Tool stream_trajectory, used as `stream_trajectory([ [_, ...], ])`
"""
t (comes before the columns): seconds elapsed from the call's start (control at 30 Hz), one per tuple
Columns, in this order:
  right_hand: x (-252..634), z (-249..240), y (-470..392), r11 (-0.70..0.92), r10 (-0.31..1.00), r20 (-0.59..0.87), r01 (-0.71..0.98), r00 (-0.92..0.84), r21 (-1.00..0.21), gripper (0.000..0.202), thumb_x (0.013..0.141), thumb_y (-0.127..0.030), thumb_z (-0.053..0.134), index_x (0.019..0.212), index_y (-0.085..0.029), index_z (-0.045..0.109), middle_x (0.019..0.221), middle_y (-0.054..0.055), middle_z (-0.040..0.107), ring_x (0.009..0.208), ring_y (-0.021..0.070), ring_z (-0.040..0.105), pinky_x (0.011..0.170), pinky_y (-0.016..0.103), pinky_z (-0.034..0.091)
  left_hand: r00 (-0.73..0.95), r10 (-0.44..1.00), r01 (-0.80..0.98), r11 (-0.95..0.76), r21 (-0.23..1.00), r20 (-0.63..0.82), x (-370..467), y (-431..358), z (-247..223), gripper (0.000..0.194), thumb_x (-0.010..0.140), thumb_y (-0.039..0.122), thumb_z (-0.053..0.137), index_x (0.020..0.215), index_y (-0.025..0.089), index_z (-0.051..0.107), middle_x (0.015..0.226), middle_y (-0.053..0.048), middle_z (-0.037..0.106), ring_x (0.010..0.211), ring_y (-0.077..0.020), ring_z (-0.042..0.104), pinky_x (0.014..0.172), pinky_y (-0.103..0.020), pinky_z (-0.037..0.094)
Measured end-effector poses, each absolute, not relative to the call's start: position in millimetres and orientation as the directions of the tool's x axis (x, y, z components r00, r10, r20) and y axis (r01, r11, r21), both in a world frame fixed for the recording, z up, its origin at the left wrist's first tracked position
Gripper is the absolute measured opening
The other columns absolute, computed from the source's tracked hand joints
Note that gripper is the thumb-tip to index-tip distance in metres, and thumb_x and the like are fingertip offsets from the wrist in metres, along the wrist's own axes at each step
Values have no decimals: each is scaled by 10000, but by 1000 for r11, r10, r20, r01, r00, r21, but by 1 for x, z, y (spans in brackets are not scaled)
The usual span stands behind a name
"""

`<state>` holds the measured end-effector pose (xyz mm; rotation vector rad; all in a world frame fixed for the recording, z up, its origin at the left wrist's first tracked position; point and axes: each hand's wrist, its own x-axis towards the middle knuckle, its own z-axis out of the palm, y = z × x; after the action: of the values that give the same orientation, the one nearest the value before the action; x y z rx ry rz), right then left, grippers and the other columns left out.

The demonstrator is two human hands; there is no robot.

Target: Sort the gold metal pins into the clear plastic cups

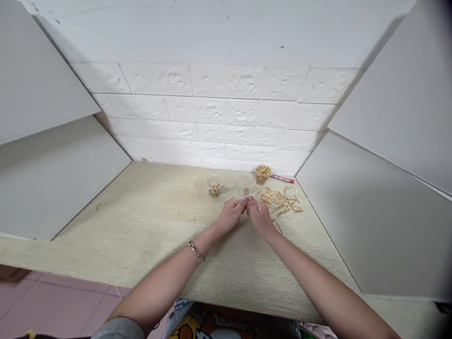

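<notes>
My left hand (232, 213) and my right hand (260, 215) meet over the table, thumbs side by side and fingers curled in. Whatever is pinched between them is too small or too hidden to name. To the right of my right hand lies a loose spread of thin gold-coloured metal pins (277, 198). Just beyond my fingertips stands a clear plastic cup (246, 180) with a few small bits at its bottom. Left of it, another clear cup (213, 180) holds a small heap of gold-coloured pieces. A few pins also lie beside my left hand.
A third cup (263, 175), heaped with gold pins, stands near the wall. By it lies a red and purple pen-like stick (282, 178). Tiny specks dot the wooden table (141, 221) left of the cups. White panels (353, 207) flank both sides; a white brick-patterned wall (208, 110) closes the back.
</notes>
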<state>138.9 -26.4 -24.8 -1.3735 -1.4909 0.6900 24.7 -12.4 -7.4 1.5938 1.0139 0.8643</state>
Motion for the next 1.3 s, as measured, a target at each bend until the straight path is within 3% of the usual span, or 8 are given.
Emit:
stream_trajectory([
  [0.2,137,-27,-22,58,996,65,126,58,-990,548,794,-652,298,468,-212,319,391,-34,331,388,97,314,409,248,258,391,896,317,-347,883,212,23,-12,-12,403,850,467,327,606,167,441,602,12,506,600,-110,447,592,-234,342],
  [0.33,135,-26,-23,-1,999,4,102,53,-995,539,775,-653,332,464,-213,330,389,-33,341,386,95,313,404,249,254,375,894,397,-395,829,246,23,-13,-13,354,865,423,337,641,174,454,626,8,536,623,-117,476,616,-236,357],
  [0.57,136,-22,-26,39,999,39,42,18,-998,553,769,-659,353,452,-205,349,401,-31,349,404,96,335,421,248,275,385,887,322,-386,864,253,23,-14,-9,380,879,414,314,629,174,471,608,5,574,624,-117,523,646,-235,385],
  [0.77,139,-27,-23,125,982,136,-87,-128,-988,486,804,-580,407,505,-197,391,449,-31,383,435,103,367,442,243,294,400,896,171,-277,945,191,21,-13,-6,412,868,443,317,608,165,476,559,-1,565,591,-118,537,629,-239,407],
  [1.13,144,-11,-32,394,918,345,345,-195,-852,407,867,-495,334,617,-196,452,551,-12,448,537,122,406,535,239,343,449,893,-12,-32,999,34,18,-10,1,428,782,521,406,545,165,374,490,54,334,472,-64,318,472,-206,296],
  [1.3,144,-10,-34,410,908,411,395,-86,-822,373,883,-430,336,604,-201,431,531,-25,430,511,116,383,523,231,323,437,899,58,-32,998,4,19,-10,0,509,794,575,345,515,153,401,486,39,372,459,-62,331,461,-214,278],
])
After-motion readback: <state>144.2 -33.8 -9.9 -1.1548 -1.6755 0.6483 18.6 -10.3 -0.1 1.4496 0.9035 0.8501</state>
